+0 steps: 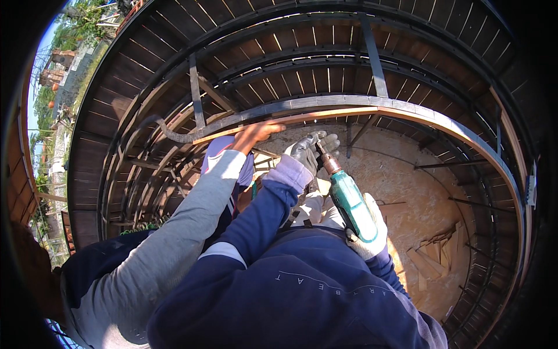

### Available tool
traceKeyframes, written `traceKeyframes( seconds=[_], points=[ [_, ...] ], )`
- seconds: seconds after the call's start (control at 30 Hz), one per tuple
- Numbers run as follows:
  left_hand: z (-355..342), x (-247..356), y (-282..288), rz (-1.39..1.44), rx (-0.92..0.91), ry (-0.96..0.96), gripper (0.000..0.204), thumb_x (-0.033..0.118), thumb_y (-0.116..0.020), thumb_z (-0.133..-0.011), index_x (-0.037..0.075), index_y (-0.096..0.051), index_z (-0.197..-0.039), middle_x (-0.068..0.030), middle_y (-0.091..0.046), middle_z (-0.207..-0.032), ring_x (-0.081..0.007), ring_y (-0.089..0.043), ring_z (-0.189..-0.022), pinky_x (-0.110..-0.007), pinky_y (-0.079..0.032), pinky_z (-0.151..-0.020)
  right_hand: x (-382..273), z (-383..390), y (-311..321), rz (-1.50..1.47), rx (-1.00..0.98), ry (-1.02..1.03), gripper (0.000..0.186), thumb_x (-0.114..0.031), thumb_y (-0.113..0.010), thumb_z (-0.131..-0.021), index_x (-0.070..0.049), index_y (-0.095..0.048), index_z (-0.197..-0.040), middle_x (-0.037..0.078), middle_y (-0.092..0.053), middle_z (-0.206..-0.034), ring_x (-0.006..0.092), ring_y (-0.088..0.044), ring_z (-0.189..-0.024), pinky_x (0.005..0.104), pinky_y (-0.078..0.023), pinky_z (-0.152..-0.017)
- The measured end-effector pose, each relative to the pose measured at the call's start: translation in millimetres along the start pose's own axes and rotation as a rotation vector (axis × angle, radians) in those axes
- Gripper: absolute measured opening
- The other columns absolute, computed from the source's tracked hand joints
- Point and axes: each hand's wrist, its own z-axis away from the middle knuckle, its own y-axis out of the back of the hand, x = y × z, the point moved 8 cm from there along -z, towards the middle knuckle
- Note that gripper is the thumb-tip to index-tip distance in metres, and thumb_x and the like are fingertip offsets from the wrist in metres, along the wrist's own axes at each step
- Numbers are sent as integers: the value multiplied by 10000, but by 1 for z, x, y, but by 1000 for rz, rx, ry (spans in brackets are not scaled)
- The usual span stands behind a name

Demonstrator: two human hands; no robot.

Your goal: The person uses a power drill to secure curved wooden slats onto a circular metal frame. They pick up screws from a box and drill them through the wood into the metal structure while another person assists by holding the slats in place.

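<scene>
My right hand (372, 232), in a pale work glove, grips the handle end of a green power drill (350, 200). The drill points up and slightly left, its dark bit (319, 148) reaching to my other hand. My left hand (307, 150), in a grey-coated glove, has its fingers bent together at the tip of the bit; any small thing between them is hidden. Just beyond, a curved metal rail (290, 106) carries a thin wooden strip (337, 114) along its near edge. A co-worker's bare hand (256, 135) rests against this strip, left of my hands.
Curved tiers of dark slats (279, 43) on metal frames surround us. Upright metal posts (374, 55) join the tiers to the rail. Wood offcuts (433, 256) lie on the dusty floor (401, 174) to the right. The co-worker's grey sleeve (174, 238) crosses close at my left.
</scene>
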Motion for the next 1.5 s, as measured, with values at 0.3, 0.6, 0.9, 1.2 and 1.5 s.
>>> traceKeyframes(
  seconds=[0.3,0.6,0.9,1.2,1.5],
  points=[
    [-10,-5,-5,-140,-20,-20,410,265,-513,-1039,20,-470,-1364,-257,-579,-1370,-392,-588,-1251,-562,-484,-1073,18,13,11,-93,36,-65,1025,-258,-882,-764,54,-282,-1534,197,-478,-1488,261,-475,-1373,373,-370,-1144],
    [-40,-33,-29,-202,-66,8,355,269,-522,-1049,12,-545,-1293,-233,-638,-1271,-384,-634,-1178,-558,-530,-1017,51,28,21,-341,249,-293,952,-233,-838,-769,55,-326,-1518,223,-461,-1504,307,-428,-1422,412,-331,-1177],
    [-74,-59,-29,-118,-19,71,330,239,-547,-1031,7,-578,-1265,-233,-665,-1224,-382,-657,-1134,-548,-529,-1011,41,22,34,-72,249,-98,973,-194,-814,-764,50,-279,-1538,230,-437,-1520,320,-413,-1436,407,-333,-1181],
    [-103,-71,-51,0,-23,61,359,221,-466,-1055,33,-513,-1357,-208,-627,-1304,-381,-639,-1168,-594,-512,-1021,35,-13,39,41,329,-22,918,-185,-785,-756,42,-336,-1523,236,-451,-1514,331,-455,-1409,386,-377,-1156],
    [-109,-71,-59,-73,60,43,358,240,-447,-1063,25,-496,-1344,-225,-613,-1306,-379,-634,-1174,-596,-526,-1004,54,-20,37,-34,280,-45,987,-52,-793,-757,18,-225,-1562,194,-495,-1462,266,-521,-1333,356,-419,-1119]
  ],
)
